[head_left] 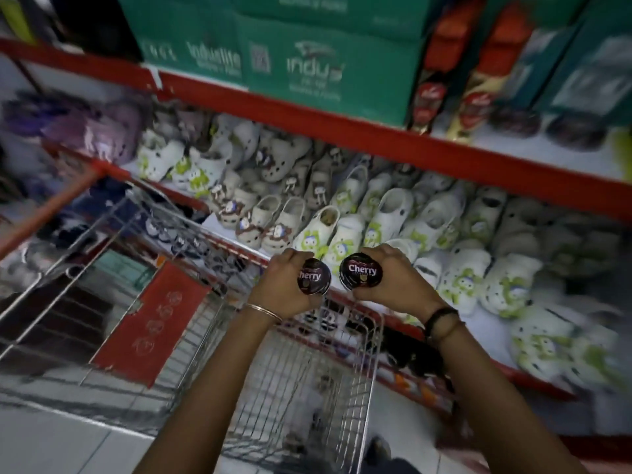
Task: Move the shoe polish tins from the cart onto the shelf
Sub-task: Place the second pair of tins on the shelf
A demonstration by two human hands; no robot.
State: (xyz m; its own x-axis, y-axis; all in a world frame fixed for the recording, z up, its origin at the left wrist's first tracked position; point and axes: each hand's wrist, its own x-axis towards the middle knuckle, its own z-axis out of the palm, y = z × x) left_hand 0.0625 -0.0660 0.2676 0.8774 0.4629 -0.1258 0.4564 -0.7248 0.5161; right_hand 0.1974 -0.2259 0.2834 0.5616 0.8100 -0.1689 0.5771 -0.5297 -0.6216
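Note:
I hold two round black shoe polish tins with "Cherry" on their lids, side by side above the wire cart [371, 336]. My left hand [285, 285] grips the left tin [314, 277]. My right hand [398, 280] grips the right tin [362, 271]. Both lids face me. They hover in front of the red-edged middle shelf [376, 302], which is full of white clogs [393, 213]. More dark round tins [513, 123] sit blurred on the upper shelf [578, 155] at the right.
Green cardboard boxes [307, 59] and red-gold packets [478, 87] stand on the upper shelf. A red sign panel [150, 323] hangs on the cart's left side, by its red handle [51, 213]. Purple items [92, 128] lie far left. White tiled floor lies below.

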